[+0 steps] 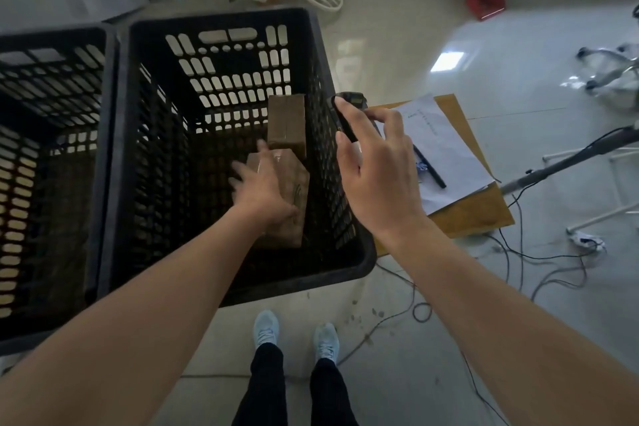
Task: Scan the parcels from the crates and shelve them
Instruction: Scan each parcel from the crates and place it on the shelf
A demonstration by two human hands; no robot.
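Down inside the right crate [238, 282], left hand [264, 195] lies spread and ungripping on the near parcel [294, 180], right hand [377, 169] grips the scanner [345, 114], far parcel [287, 123] waits — nothing shelved visibly, left crate [52, 41] looks emptied.

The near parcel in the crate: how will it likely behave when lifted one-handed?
The near parcel looks like a stiff taped carton, so it should keep its shape. Glossy tape on top may be slippery under the left hand. Its blocky shape should not roll.
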